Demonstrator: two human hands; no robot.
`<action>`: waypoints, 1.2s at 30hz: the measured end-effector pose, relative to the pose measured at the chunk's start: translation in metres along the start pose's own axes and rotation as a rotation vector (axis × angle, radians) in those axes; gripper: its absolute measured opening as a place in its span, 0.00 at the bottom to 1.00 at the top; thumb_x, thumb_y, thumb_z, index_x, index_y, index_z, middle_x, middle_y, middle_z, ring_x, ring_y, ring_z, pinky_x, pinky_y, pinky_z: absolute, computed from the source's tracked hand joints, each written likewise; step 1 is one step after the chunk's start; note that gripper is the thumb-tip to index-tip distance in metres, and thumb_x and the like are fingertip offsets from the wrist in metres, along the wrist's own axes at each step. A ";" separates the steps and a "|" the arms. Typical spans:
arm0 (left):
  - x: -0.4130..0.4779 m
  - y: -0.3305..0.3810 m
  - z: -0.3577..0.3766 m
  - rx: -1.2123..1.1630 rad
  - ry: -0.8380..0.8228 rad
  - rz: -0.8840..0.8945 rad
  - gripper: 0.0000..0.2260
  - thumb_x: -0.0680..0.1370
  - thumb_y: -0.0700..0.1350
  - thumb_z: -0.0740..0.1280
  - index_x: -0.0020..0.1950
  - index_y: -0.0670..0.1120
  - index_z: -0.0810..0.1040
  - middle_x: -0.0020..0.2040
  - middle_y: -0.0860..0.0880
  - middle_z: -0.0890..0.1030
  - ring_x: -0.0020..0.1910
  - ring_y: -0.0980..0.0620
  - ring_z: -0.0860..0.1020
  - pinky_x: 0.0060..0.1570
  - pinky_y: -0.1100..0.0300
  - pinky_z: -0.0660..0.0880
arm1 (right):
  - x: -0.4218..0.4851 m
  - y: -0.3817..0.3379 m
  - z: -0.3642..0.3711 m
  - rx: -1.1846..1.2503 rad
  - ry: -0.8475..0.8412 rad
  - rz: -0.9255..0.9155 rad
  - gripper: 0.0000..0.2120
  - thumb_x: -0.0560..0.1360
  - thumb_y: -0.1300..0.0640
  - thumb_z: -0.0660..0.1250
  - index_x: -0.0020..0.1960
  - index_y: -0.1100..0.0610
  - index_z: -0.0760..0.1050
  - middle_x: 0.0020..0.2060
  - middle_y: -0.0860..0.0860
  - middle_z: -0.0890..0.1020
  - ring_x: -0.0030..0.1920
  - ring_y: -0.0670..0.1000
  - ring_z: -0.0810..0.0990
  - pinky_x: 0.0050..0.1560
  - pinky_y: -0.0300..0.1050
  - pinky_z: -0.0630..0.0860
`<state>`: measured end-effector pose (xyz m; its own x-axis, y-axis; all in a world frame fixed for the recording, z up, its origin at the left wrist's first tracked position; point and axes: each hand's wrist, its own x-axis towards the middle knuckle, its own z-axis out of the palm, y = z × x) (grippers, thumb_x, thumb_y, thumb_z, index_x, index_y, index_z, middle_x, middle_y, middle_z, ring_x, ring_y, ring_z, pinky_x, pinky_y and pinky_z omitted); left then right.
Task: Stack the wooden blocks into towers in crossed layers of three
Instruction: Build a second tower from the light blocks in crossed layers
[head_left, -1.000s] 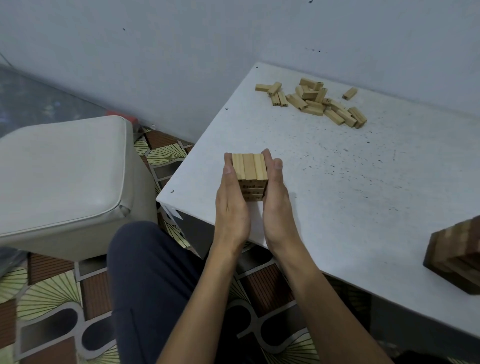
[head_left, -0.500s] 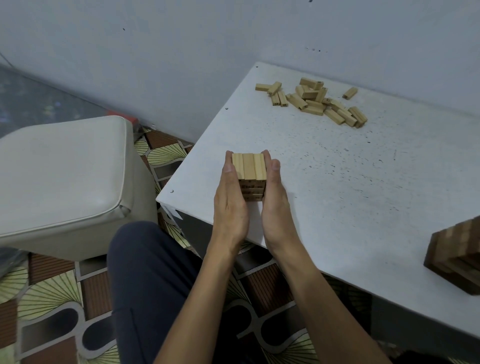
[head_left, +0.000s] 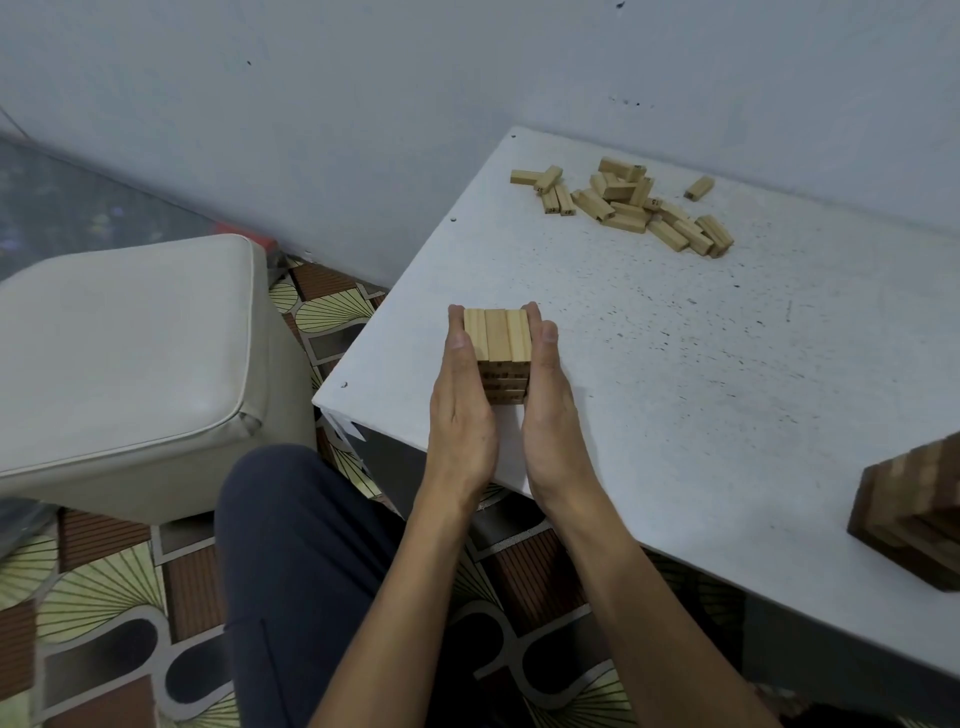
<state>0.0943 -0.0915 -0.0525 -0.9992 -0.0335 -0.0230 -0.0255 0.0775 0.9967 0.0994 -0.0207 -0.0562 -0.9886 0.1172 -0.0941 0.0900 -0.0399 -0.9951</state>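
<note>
A small tower (head_left: 497, 353) of pale wooden blocks is seen standing upright on the counter (head_left: 727, 364), close to its near edge and not far from the near left corner. The top layer is made of three smooth, square-edged bars laid side by side and touching; their long axes run from the near edge towards the far edge, so the end faces are turned to the person. Beneath it, further layers are seen as thin bands with dark stamped marks; their direction cannot be told.

The tower is pressed between the left hand (head_left: 460, 410) and the right hand (head_left: 550, 410). The grip is narrow and flat: straight fingers are laid along the tower's left and right sides, thumbs up beside the top layer, with nothing curled round the wood.

A loose pile of blocks (head_left: 634, 208) of the same pale wood is scattered near the far edge, towards the far left corner, lying flat at mixed angles. A darker striped tower (head_left: 914, 519) is cut off at the counter's right side. The counter is white, matt and speckled with black dots. A cream cushioned stool (head_left: 130, 353) with piped seams is seen left of it, on a patterned tiled floor (head_left: 104, 597)
</note>
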 end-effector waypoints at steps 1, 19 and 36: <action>0.000 0.000 0.000 0.001 0.000 -0.002 0.24 0.84 0.54 0.43 0.81 0.50 0.53 0.80 0.51 0.58 0.72 0.65 0.56 0.60 0.86 0.53 | 0.000 0.000 0.000 0.006 0.001 -0.001 0.44 0.69 0.24 0.45 0.80 0.43 0.51 0.79 0.43 0.58 0.78 0.41 0.55 0.79 0.51 0.54; 0.050 0.015 -0.041 0.112 -0.045 0.137 0.26 0.83 0.63 0.48 0.74 0.53 0.70 0.70 0.56 0.75 0.67 0.62 0.72 0.72 0.51 0.66 | 0.025 -0.026 -0.055 -0.055 0.163 -0.051 0.27 0.82 0.35 0.48 0.76 0.46 0.64 0.71 0.41 0.71 0.71 0.42 0.68 0.76 0.50 0.60; 0.248 0.030 0.031 1.032 -0.480 0.570 0.17 0.83 0.46 0.60 0.72 0.50 0.73 0.64 0.46 0.76 0.59 0.47 0.77 0.53 0.55 0.72 | 0.181 -0.039 -0.104 -1.097 0.292 -0.243 0.17 0.81 0.59 0.59 0.69 0.59 0.74 0.64 0.57 0.76 0.61 0.58 0.76 0.54 0.49 0.72</action>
<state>-0.1548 -0.0667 -0.0306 -0.7821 0.6059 0.1454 0.6128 0.7056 0.3559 -0.0704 0.1047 -0.0375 -0.9417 0.2338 0.2420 0.0988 0.8797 -0.4651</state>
